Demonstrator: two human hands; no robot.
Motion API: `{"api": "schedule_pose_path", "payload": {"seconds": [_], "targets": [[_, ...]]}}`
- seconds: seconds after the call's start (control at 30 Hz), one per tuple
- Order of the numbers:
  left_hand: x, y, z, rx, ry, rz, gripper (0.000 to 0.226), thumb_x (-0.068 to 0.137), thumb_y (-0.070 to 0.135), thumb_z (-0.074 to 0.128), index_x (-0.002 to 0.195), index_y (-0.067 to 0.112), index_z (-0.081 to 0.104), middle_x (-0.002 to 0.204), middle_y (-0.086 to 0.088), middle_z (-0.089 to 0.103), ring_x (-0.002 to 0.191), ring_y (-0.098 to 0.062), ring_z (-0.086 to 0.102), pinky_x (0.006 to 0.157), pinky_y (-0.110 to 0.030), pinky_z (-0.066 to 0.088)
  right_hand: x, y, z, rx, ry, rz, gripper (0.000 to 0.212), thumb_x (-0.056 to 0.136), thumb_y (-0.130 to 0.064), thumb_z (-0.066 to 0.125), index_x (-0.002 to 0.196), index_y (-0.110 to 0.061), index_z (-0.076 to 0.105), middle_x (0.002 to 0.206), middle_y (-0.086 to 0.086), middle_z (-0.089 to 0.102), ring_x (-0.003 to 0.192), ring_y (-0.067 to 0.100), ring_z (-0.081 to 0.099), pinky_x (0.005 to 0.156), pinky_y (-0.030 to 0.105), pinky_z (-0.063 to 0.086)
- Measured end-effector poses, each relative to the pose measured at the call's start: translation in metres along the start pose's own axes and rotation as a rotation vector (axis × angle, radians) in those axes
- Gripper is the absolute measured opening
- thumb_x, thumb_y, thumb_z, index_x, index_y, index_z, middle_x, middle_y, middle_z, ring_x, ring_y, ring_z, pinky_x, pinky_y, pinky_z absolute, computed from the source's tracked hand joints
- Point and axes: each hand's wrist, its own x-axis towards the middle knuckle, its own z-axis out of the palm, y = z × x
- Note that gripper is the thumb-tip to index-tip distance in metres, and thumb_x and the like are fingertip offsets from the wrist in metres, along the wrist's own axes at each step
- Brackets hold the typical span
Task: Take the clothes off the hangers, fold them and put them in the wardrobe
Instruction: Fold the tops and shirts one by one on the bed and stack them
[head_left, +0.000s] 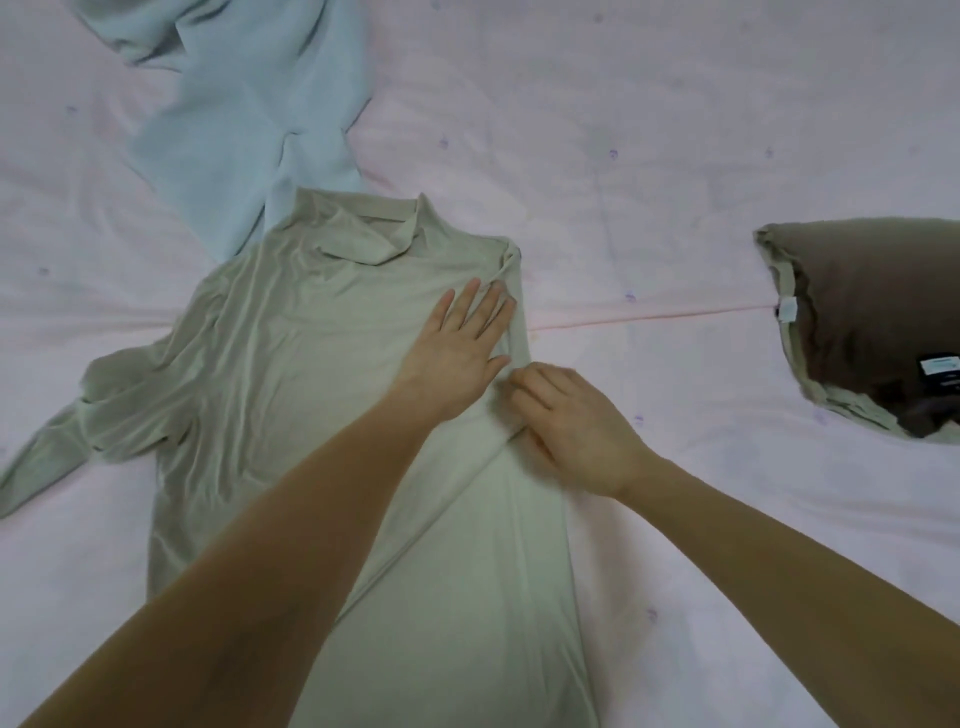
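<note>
A pale green high-neck top (291, 353) lies flat on the pink bed sheet (649, 182), collar away from me. Its right sleeve is folded in over the body and runs down toward me; its left sleeve trails off at the left. My left hand (457, 343) lies flat with straight fingers on the top's right chest, near the shoulder fold. Just below it, my right hand (566, 421) has its fingers curled round the folded sleeve at the garment's right edge. No hanger is in view.
A light blue garment (244, 119) lies crumpled beyond the collar at the upper left, its lower edge tucked under the green top. A brown folded garment (872, 322) with a pale trim and labels sits at the right edge.
</note>
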Motion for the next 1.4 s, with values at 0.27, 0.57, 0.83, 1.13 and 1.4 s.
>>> {"api": "schedule_pose_path", "payload": {"seconds": [0.27,0.57,0.83,1.13,1.4], "targets": [[-0.093,-0.065,-0.018,-0.232,-0.055,-0.189,0.055,0.104,0.038,0.029,0.153,0.014,0.019,0.156,-0.007,0.028,0.145,-0.024,0.023,0.119,-0.036,0.011,0.010,-0.053,-0.016,-0.024,-0.150,0.105,0.060,0.102,-0.043,0.020,0.110,-0.008,0.068,0.114,0.009,0.068,0.104,0.028,0.065,0.102,0.035,0.034],[-0.304,-0.239,0.018,-0.505,0.146,-0.757,0.044,0.090,0.014,0.060,0.133,0.006,0.052,0.133,-0.015,0.052,0.118,-0.037,0.047,0.099,-0.046,0.039,0.181,-0.234,-0.018,0.210,-0.073,0.169,0.023,0.100,-0.017,0.039,0.111,-0.010,0.059,0.109,0.007,0.059,0.100,0.026,0.055,0.078,0.039,0.046],[-0.330,-0.294,0.045,-0.466,-0.123,-0.505,0.042,0.094,0.030,0.055,0.133,0.017,0.045,0.120,-0.008,0.059,0.108,-0.029,0.055,0.089,-0.036,0.042,0.263,-0.306,0.017,0.158,-0.098,0.367,0.031,0.093,-0.007,0.040,0.117,-0.012,0.058,0.120,0.009,0.059,0.106,0.029,0.057,0.087,0.042,0.048],[-0.310,-0.330,-0.001,-0.217,-0.253,-0.707,0.039,0.090,0.013,0.054,0.128,0.012,0.046,0.127,-0.009,0.045,0.118,-0.026,0.045,0.090,-0.036,0.041,0.281,-0.284,0.007,0.152,-0.027,0.429,0.031,0.092,-0.004,0.039,0.117,-0.010,0.056,0.116,0.007,0.058,0.104,0.027,0.054,0.078,0.038,0.046],[-0.203,-0.264,-0.001,-0.604,-0.050,-0.526,0.035,0.096,0.029,0.047,0.127,0.012,0.050,0.128,-0.008,0.055,0.118,-0.029,0.049,0.094,-0.037,0.040,0.312,-0.210,-0.001,-0.210,-0.177,0.300,0.045,0.083,0.007,0.047,0.125,-0.010,0.046,0.128,0.009,0.044,0.122,0.026,0.038,0.076,0.038,0.045]]}}
